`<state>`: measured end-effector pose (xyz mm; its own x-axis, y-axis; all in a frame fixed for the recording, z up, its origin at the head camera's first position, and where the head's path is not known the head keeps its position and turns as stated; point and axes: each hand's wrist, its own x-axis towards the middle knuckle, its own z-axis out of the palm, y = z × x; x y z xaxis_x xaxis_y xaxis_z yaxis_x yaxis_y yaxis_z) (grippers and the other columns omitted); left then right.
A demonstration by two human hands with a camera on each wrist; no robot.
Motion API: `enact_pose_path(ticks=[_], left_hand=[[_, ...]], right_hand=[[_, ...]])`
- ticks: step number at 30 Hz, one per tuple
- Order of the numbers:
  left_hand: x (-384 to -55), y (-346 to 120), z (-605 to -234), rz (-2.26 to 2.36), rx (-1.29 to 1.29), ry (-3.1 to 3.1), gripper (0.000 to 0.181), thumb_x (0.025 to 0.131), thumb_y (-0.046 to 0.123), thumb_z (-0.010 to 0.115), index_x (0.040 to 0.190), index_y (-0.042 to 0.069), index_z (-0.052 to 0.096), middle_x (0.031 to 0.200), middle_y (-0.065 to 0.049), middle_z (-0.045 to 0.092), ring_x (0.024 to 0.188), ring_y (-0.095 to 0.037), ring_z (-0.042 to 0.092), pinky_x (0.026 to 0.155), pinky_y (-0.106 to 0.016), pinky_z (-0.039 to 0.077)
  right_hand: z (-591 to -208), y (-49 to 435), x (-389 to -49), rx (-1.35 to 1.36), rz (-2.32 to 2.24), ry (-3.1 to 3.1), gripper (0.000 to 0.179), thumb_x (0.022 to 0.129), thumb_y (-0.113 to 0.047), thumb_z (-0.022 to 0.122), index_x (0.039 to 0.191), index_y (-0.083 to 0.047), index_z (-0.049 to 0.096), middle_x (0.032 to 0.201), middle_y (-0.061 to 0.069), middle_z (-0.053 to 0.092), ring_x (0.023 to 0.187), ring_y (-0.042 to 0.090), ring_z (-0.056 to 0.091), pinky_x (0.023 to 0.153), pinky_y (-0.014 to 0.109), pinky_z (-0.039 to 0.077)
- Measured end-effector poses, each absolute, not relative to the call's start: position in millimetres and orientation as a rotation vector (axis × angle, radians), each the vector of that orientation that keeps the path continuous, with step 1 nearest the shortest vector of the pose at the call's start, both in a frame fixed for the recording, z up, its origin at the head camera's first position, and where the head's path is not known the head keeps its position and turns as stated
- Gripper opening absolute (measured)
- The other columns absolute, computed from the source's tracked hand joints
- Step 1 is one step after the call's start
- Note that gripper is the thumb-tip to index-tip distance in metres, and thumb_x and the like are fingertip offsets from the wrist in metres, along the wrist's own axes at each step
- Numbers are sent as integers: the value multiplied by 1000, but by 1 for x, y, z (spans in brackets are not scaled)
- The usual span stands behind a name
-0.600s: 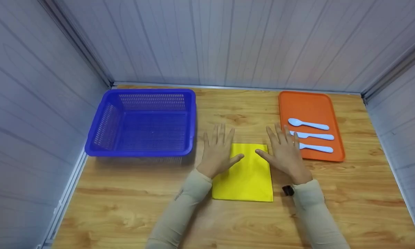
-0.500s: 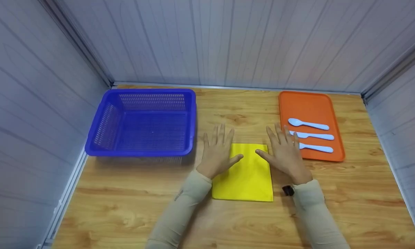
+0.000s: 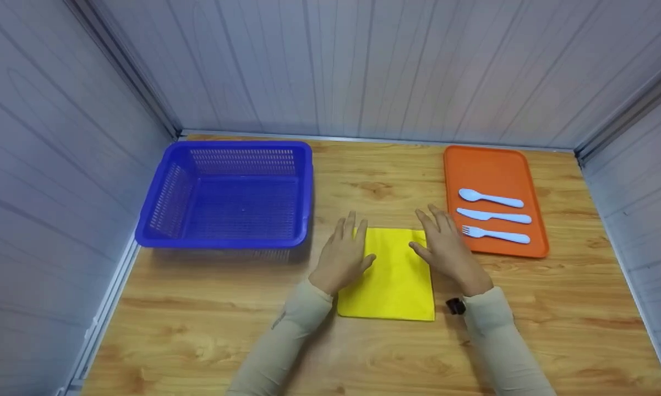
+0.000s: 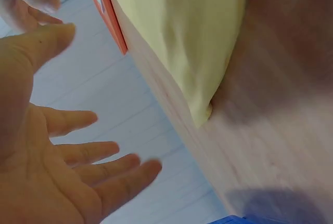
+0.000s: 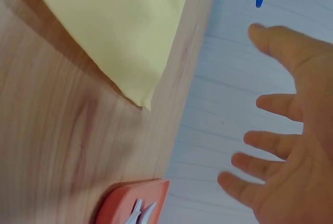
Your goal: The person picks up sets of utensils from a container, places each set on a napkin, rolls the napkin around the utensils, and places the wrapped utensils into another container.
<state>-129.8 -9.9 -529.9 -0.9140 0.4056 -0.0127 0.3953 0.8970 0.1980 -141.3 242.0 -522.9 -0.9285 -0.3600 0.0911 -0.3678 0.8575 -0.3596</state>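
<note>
Sitting at left of frame is the blue basket (image 3: 225,243); next comes your left hand (image 3: 339,256), released, fingers apart over the left side of the yellow cloth (image 3: 393,283), which lies at lower centre. Your right hand (image 3: 449,252), also holding nothing, is over the cloth's upper right edge, near the orange tray (image 3: 490,170) with spoon (image 3: 495,198), knife (image 3: 495,216) and fork (image 3: 501,236). Step looks like lining up on the cloth; next move likely calls for lowering your fingers and pinching its edges.

Table (image 3: 198,324): basket (image 3: 225,243) left, cloth (image 3: 396,280) front centre, tray (image 3: 487,170) right. On tray, back to front: spoon (image 3: 498,199), knife (image 3: 495,216), fork (image 3: 501,236).
</note>
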Motion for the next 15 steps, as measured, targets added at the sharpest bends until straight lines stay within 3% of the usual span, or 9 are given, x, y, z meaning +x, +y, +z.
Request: enact_pose_path(ticks=[3, 8, 15], left_hand=[[-116, -12, -535, 287, 689, 3038, 71, 92, 41, 70, 147, 2, 45, 150, -24, 38, 131, -39, 45, 91, -42, 54], [-85, -15, -545, 222, 825, 3128, 53, 88, 32, 75, 128, 0, 60, 128, -21, 56, 110, -35, 58, 70, -37, 59], [-56, -15, -561, 264, 845, 3203, 30, 83, 24, 77, 101, 3, 65, 95, -12, 57, 77, -26, 57, 49, -31, 53]], right_hand=[[-528, 239, -141, 670, 634, -2969, 64, 95, -17, 71, 148, 1, 41, 147, 29, 36, 133, 47, 37, 103, 59, 41], [-540, 235, -142, 814, 565, -2897, 53, 92, -9, 72, 140, 3, 50, 132, 25, 52, 122, 42, 50, 99, 52, 47], [-557, 233, -144, 953, 487, -2834, 39, 89, -3, 75, 125, 3, 62, 122, 22, 58, 111, 37, 58, 93, 47, 52]])
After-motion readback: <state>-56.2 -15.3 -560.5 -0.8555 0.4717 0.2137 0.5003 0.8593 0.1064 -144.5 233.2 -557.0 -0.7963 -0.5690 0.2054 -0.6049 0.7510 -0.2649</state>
